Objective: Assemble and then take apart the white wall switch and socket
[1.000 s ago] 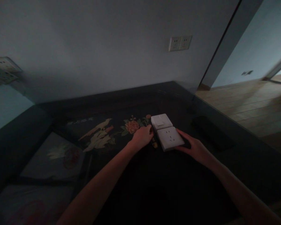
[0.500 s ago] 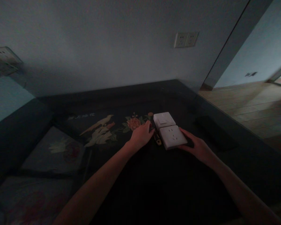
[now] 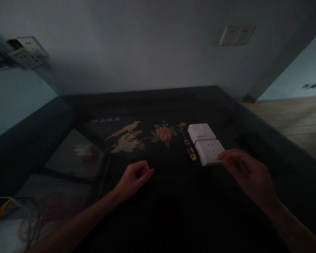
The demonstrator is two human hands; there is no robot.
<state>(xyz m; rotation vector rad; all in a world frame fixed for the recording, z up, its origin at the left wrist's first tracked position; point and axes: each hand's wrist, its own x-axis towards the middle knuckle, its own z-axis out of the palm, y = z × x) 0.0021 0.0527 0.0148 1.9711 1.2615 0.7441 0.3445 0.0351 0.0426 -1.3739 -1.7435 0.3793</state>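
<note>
Two white pieces lie end to end on the dark table: a wall switch (image 3: 202,132) at the back and a wall socket (image 3: 208,151) in front, its slots facing up. Along their left side lies a screwdriver (image 3: 190,150) with a black and yellow handle. My right hand (image 3: 250,175) is at the socket's front right corner, its fingertips drawn together over the edge; whether they touch it I cannot tell. Well to the left of the screwdriver, my left hand (image 3: 134,177) rests with fingers loosely curled in and nothing visible in them.
The dark glossy table (image 3: 173,214) carries a bird-and-flower picture (image 3: 163,134). A dark flat object (image 3: 260,151) lies to the right. Cables (image 3: 28,214) show at the lower left. Sockets (image 3: 237,34) are on the wall behind, and another pair (image 3: 28,51) hangs at the left.
My left hand has left the screwdriver and come back toward me, to the left. My right hand has loosened from the socket's side to its front corner. The view has turned left.
</note>
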